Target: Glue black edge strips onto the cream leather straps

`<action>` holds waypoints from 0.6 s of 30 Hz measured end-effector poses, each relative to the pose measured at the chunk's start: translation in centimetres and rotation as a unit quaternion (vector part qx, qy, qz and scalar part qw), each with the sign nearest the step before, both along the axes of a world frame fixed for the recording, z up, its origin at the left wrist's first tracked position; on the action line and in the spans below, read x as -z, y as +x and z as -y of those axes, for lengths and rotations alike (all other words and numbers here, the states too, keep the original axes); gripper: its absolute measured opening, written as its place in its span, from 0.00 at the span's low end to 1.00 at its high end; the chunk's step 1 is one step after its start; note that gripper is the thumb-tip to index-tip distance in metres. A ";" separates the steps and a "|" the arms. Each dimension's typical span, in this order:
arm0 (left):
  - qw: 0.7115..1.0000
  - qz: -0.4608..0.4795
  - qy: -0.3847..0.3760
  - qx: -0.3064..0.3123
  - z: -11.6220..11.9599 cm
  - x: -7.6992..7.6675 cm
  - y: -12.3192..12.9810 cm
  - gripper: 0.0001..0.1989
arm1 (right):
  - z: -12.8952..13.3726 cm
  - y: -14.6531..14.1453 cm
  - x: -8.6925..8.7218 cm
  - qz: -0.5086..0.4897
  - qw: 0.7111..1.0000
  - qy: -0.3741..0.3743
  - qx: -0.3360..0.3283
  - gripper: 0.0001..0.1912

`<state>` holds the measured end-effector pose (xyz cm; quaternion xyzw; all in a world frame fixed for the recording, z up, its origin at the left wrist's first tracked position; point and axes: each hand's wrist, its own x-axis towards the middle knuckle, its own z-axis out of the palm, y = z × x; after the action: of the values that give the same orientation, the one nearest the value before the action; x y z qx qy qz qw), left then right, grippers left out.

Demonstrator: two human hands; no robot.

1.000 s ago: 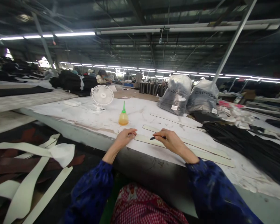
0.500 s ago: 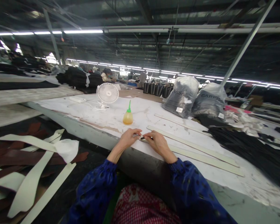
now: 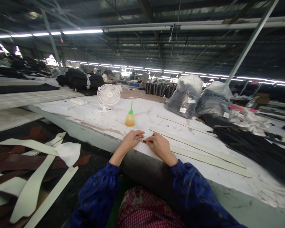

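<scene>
My right hand (image 3: 159, 145) is closed, fingers pinched at the near end of a long pale strap (image 3: 211, 161) with dark edges. The strap lies on the white table (image 3: 109, 122) and runs under the hand to the right. Just left of that end, my left hand (image 3: 132, 140) is also closed, its fingertips pressed together near the strap's tip; what they hold is too small to make out. A second pale strap (image 3: 197, 145) lies just beyond, and a narrower strip (image 3: 186, 125) farther back. Past my left hand stands a squeeze bottle (image 3: 130, 120) with a green spout and yellow liquid.
A white fan (image 3: 109, 94) stands at the back left beside a white power strip (image 3: 79, 101). Bagged dark goods (image 3: 185, 98) and black strips (image 3: 254, 152) lie on the right. Pale and brown offcuts (image 3: 33, 186) lie below the table's edge at left.
Both hands stay at the strap's end with little movement. The right hand and the straps appear shifted very slightly; the view has tilted a little.
</scene>
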<state>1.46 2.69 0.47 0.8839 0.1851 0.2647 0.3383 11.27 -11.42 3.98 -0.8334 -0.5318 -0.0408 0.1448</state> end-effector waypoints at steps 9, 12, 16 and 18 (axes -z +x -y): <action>1.000 0.020 0.012 -0.001 -0.2 0.4 0.1 0.17 | -0.1 -0.3 -0.2 0.008 1.000 -0.010 0.008 0.14; 0.998 0.051 0.023 -0.022 -0.2 0.4 -0.1 0.15 | -0.3 -0.4 -0.3 0.020 1.000 -0.010 0.019 0.14; 0.991 0.101 0.055 -0.069 0.4 0.6 -0.9 0.15 | -0.5 -0.5 -0.5 0.017 0.999 -0.011 0.024 0.13; 0.990 0.101 0.070 -0.068 1.0 0.7 -1.3 0.13 | -0.6 -0.4 -0.6 0.017 1.000 -0.011 0.024 0.13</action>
<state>0.17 1.70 -0.23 0.8596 0.1907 0.3868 0.2740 10.86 -10.84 4.57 -0.8468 -0.5144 -0.0519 0.1254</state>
